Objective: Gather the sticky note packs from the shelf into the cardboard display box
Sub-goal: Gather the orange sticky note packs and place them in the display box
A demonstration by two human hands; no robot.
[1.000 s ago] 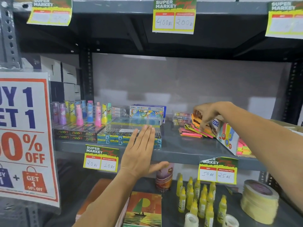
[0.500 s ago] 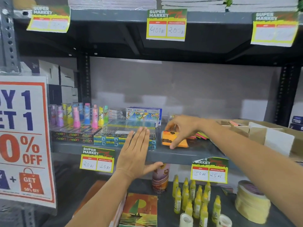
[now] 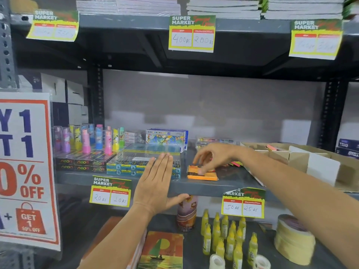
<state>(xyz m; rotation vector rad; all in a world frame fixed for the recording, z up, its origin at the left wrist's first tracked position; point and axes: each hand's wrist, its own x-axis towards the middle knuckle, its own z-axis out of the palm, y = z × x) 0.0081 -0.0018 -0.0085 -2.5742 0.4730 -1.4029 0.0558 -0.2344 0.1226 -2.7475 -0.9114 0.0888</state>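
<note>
- Flat on the grey metal shelf [image 3: 223, 186] lies a square orange sticky note pack [image 3: 202, 174], glossy in its wrap.
- Right hand [image 3: 211, 158] arches over it, fingertips pressing its top, fingers loosely spread.
- Left hand [image 3: 155, 186] hovers flat, fingers together, gripping nothing.
- Brown cardboard display box [image 3: 299, 158] sits at right, its flaps open.

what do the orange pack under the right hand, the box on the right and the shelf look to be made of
Orange sticky note pack: paper, going by its stacked edge; glints suggest a clear plastic wrap, though that is uncertain.
Cardboard display box: matte brown cardboard, with folded flaps and dividers and one white face.
Shelf: looks like grey painted metal, with a smooth, slightly glossy front lip.
</note>
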